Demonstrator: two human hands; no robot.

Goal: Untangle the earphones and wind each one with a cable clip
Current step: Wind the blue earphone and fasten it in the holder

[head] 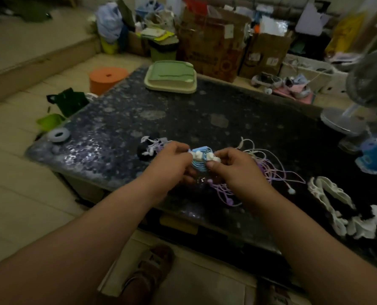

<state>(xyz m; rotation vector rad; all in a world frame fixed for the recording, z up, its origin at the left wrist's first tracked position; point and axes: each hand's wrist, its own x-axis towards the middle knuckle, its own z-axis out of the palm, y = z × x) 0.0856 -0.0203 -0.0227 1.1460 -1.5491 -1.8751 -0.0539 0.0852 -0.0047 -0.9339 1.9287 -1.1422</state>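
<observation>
Between my hands is a coiled light blue earphone (199, 165) with white earbuds and a blue cable clip (201, 149) on top. My left hand (172, 164) grips the coil's left side. My right hand (231, 167) pinches its right side near the white earbuds. A tangle of purple and white earphone cables (268, 170) lies on the dark table (161, 115) under and right of my right hand. Behind my left hand sits a small heap of wound earphones (149, 148), black, white and purple.
A green and cream lidded box (171, 77) stands at the table's far edge. White and black bundled items (345, 208) lie at the right front. A fan base (341, 122) stands far right, a grey ring (58, 134) at the left corner. Boxes crowd the floor behind.
</observation>
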